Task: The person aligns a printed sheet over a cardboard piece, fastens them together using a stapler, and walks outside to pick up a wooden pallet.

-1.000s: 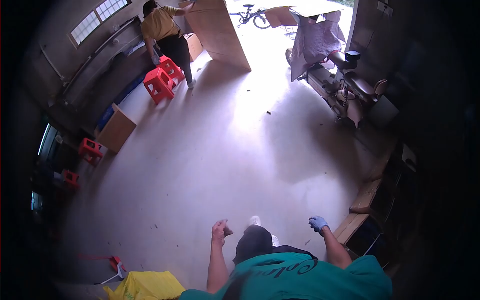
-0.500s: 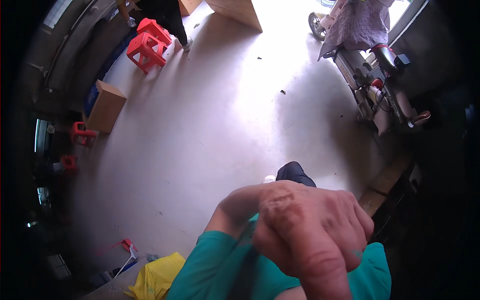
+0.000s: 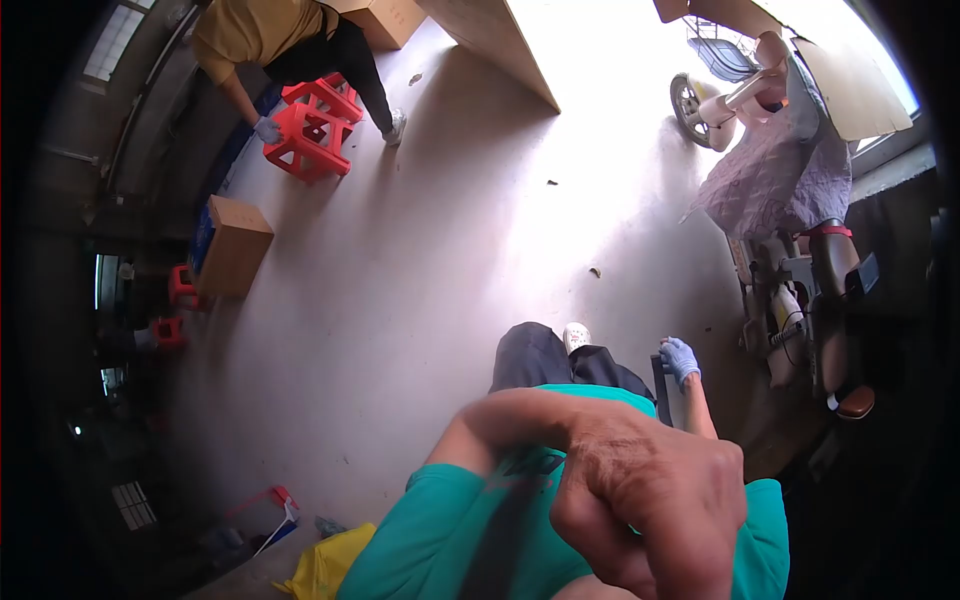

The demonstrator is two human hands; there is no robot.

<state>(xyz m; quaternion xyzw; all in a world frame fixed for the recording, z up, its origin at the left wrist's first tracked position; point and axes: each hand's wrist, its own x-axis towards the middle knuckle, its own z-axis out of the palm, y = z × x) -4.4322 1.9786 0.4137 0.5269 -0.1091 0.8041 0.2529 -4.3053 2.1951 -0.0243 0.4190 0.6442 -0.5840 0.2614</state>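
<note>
My left hand (image 3: pixel 655 490) is bare and large in front of my chest, close to the camera. Its fingers are curled in, and whatever they may hold is hidden. Out to the right side, my right hand (image 3: pixel 679 360) wears a pale blue glove. Its fingers are closed round the upper end of a dark, narrow strip (image 3: pixel 661 390), which hangs beside my leg. I cannot tell what the strip belongs to. My teal shirt (image 3: pixel 440 530) and dark trousers lie behind and beyond the left hand.
A person (image 3: pixel 262 45) bends at upper left, a gloved hand at stacked red stools (image 3: pixel 310 145). A cardboard box (image 3: pixel 236 250) stands below them, a large board (image 3: pixel 495 45) at the top. A covered scooter (image 3: pixel 775 180) is at right. Yellow cloth (image 3: pixel 335 565) lies at lower left.
My gloved right hand with the dark strip has come into view. My left hand has shifted slightly right in view. The view has tilted up, showing more of the other person and the scooter.
</note>
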